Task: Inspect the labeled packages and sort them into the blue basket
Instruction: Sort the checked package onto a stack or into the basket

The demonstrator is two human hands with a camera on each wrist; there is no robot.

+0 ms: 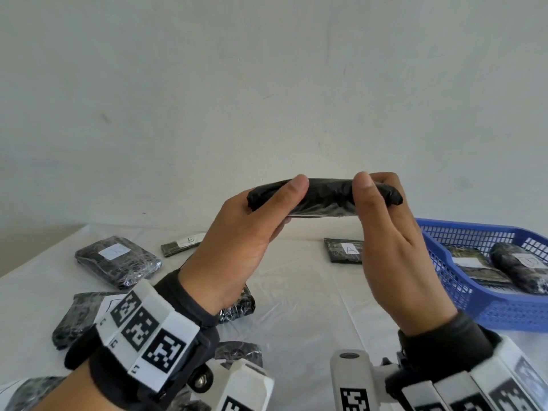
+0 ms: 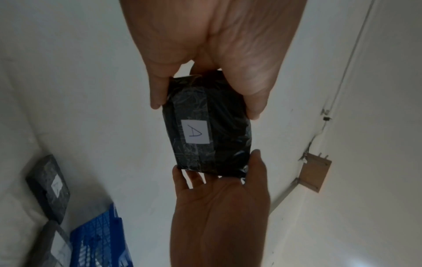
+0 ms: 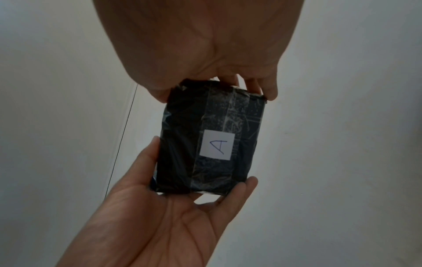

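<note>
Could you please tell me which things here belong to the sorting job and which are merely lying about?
Job: black package, held by the left hand and the right hand; blue basket; package labelled A; package labelled B.
Lying about: wooden bracket on the wall; thin cable.

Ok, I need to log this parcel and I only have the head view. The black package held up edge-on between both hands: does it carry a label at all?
Observer: Yes. The right wrist view shows a white square label on the held package, on the broad face turned away from your camera.
Operator: Which letter?
Observer: One handwritten letter. It reads most like an A there, but more like a D in the left wrist view, so I cannot be sure.
Operator: Anything else on that face?
Observer: Strips of clear tape run lengthwise across the black wrap, past the label.
</note>
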